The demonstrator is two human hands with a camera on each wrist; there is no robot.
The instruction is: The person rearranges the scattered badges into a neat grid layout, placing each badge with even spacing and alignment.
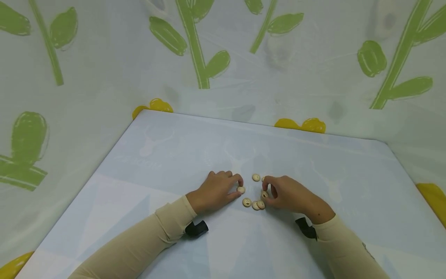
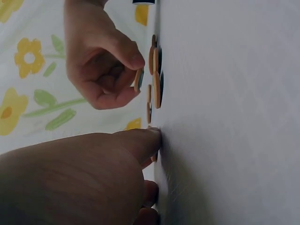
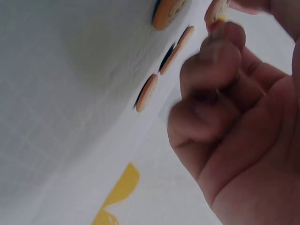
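Observation:
Several small round wooden discs with printed faces lie in a loose ring on the table. My left hand (image 1: 216,190) rests at the ring's left side, thumb and index finger pinching one face disc (image 1: 241,190) down on the surface. Across from it, my right hand (image 1: 288,193) pinches another disc (image 1: 264,195) between thumb and index finger. In the left wrist view that disc (image 2: 138,80) is tilted and held off the table. At the near side, one disc (image 1: 247,202) lies alone beside two overlapping discs (image 1: 261,204). A disc (image 1: 256,177) at the far side has a neighbour partly hidden by my right hand.
The table (image 1: 167,147) wears a pale blue and white cloth with faint deer heads. Behind it hangs a white curtain (image 1: 115,69) with green leaves and yellow flowers. Black straps (image 1: 196,229) show under both wrists.

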